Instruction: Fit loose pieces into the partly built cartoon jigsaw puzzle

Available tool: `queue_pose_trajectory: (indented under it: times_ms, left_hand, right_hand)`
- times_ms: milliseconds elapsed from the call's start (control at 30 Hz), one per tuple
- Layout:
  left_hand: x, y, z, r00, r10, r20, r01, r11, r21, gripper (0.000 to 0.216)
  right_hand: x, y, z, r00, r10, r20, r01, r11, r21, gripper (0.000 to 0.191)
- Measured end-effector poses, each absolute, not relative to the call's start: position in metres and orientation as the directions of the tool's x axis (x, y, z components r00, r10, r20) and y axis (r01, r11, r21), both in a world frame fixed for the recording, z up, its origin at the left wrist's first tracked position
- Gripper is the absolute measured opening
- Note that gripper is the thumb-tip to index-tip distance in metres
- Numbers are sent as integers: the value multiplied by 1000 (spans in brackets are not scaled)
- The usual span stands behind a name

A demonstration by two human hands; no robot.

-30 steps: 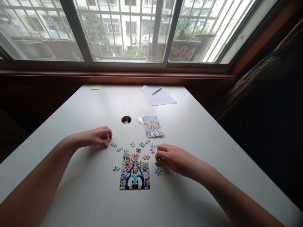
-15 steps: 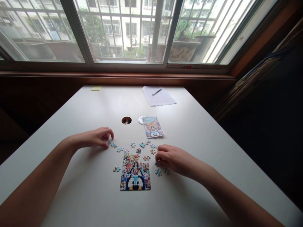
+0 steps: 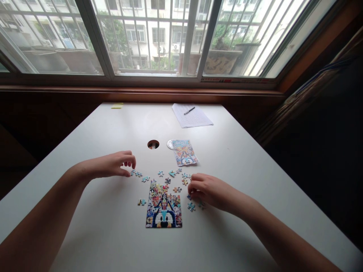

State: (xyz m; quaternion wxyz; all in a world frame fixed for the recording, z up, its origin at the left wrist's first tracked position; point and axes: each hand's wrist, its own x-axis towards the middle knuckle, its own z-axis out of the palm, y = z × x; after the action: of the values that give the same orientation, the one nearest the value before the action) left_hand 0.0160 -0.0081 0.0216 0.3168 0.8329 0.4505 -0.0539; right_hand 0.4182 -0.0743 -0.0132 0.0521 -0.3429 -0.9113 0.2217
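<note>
A partly joined jigsaw puzzle lies flat on the white table, with a blue cartoon dog's face at its lower end and a ragged upper edge. My left hand hovers at the upper left, thumb and fingers parted, beside a loose light-blue puzzle piece. To the right of the puzzle, my right hand has its fingers curled down and pressed together on a small blue puzzle piece, mostly hidden by the fingertips. Another blue piece lies just below that hand. Several more loose pieces are scattered above the puzzle.
Beyond the pieces lies a printed picture sheet, partly over a silvery disc. Left of it is a round hole in the table. Papers with a pen and a yellow sticky note lie at the far edge.
My left hand's fingers have lifted and spread a little, leaving the nearby piece more visible. My right hand stays almost in place. The whole view has shifted slightly.
</note>
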Motion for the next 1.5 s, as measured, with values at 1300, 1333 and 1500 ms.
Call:
queue_pose_trajectory:
  times_ms: [1300,1333,1500]
  left_hand:
    - [88,-67,33,751,621,-223,652,-645,399,14]
    - [85,-62,34,747,633,-203,650,-632,422,13]
    - [76,-41,24,724,682,-106,628,-587,510,12]
  right_hand:
    - [417,-75,-7,-761,644,-79,608,665,-433,11]
    - [417,-75,-7,-761,645,-78,609,666,-432,11]
    - [417,-75,-5,-762,643,-73,606,670,-429,10]
